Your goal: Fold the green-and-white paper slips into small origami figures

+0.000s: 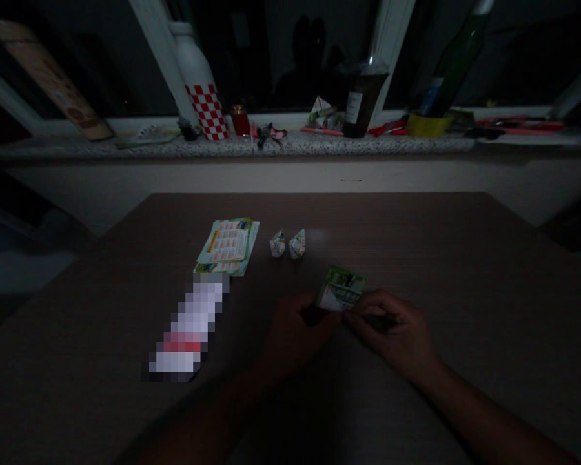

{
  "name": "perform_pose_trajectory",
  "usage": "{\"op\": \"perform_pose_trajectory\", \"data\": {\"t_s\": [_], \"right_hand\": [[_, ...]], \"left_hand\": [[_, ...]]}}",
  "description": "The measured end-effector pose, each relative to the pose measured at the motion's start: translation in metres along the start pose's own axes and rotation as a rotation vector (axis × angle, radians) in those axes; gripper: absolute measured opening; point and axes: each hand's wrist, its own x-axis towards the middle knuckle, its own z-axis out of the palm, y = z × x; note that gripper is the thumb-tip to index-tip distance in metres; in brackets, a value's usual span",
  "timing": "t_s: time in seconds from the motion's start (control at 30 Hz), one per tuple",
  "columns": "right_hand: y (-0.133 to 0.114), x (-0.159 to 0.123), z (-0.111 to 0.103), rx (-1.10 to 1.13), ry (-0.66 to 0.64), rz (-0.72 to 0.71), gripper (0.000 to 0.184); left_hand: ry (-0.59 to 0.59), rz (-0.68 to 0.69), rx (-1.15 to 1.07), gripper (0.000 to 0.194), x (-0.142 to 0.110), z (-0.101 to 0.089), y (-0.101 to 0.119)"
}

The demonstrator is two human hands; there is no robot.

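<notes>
A small green-and-white printed paper (341, 290) rests folded on the brown table (465, 258) in front of me. My left hand (295, 332) pinches its lower left edge with curled fingers. My right hand (394, 332) presses its lower right edge with fingers closed on it. Two small folded paper shapes (287, 244) stand side by side farther back on the table. A stack of printed leaflets (227, 247) lies to their left.
A blurred long flat object (188, 329) lies left of my hands. The granite windowsill (126, 148) behind holds a red-and-white checkered bottle (199, 81), a dark cup (363, 97), a green bottle (452, 61), a small red jar (240, 120) and scattered pens.
</notes>
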Motion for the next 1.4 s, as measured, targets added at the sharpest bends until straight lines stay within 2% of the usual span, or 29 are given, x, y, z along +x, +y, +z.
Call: {"op": "perform_pose_trajectory", "data": {"t_s": [0.23,0.37,0.47,0.6,0.7,0.77,0.87,1.0,1.07,1.13,1.23,1.4], "right_hand": [[-0.004,-0.002,0.000,-0.104,-0.115,-0.180,0.023],[-0.005,-0.001,0.003,-0.110,-0.167,-0.256,0.025],[-0.006,-0.001,0.005,-0.113,-0.158,-0.256,0.024],[-0.007,-0.002,0.005,-0.134,-0.145,-0.239,0.026],[-0.007,-0.003,0.003,-0.113,-0.102,-0.199,0.028],[-0.006,-0.003,-0.001,-0.087,-0.076,-0.138,0.026],[-0.002,-0.001,-0.005,-0.068,-0.062,-0.065,0.019],[0.004,0.000,-0.004,-0.006,-0.094,-0.002,0.015],[0.005,0.000,-0.003,0.024,-0.120,0.029,0.011],[0.006,0.000,-0.001,0.041,-0.139,0.050,0.007],[0.009,0.000,0.000,0.026,-0.124,0.069,0.018],[0.014,0.003,0.001,-0.051,-0.079,0.082,0.021]], "left_hand": [[0.027,0.076,0.320,0.019,-0.002,0.003,0.002],[0.080,0.130,0.556,0.024,-0.001,0.001,0.004],[0.113,0.131,0.675,0.025,0.001,-0.002,0.005],[0.112,0.133,0.704,0.027,0.004,-0.007,0.003],[0.165,0.116,0.750,0.027,0.007,-0.015,0.003],[0.209,0.065,0.731,0.024,0.009,-0.021,0.004],[0.178,0.016,0.525,0.024,0.009,-0.025,0.009],[0.074,0.063,0.116,0.015,0.005,-0.014,0.009],[0.068,0.078,0.025,0.018,0.003,-0.008,0.005],[0.074,0.091,0.045,0.019,0.002,-0.004,0.001],[0.083,0.166,0.157,0.014,0.001,-0.004,-0.003],[-0.013,0.281,0.326,0.004,-0.001,-0.006,-0.003]]}}
